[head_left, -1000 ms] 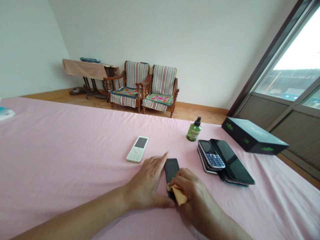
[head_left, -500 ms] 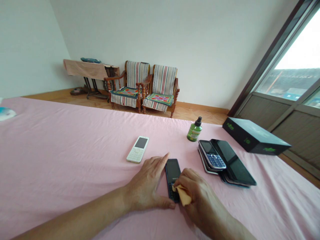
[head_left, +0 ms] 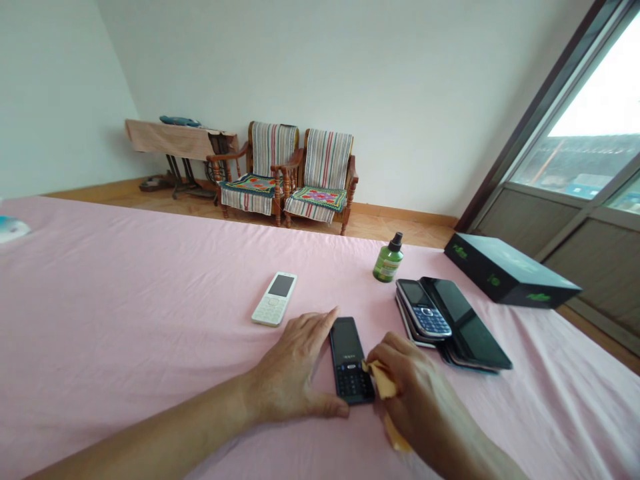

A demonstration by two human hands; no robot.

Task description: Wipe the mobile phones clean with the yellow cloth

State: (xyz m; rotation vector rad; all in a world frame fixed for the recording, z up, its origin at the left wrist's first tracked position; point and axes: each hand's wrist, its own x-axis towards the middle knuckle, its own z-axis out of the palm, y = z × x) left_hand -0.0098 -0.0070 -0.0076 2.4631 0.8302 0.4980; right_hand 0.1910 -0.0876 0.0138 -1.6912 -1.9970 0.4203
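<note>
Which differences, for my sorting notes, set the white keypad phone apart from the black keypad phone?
The white keypad phone has a white body and keys; the black keypad phone has a black body and dark keys. The white phone lies alone, untouched; the black one lies between the left hand and right hand. Both lie face up on the pink sheet.

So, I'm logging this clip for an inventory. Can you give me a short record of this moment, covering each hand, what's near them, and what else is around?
left hand: open, curved around the left side of a black keypad phone
right hand: pinching a yellow cloth at the phone's right edge
nearby: white keypad phone; green spray bottle; stack of phones
surface: pink sheet
rest: black box; two wooden armchairs; window
</note>
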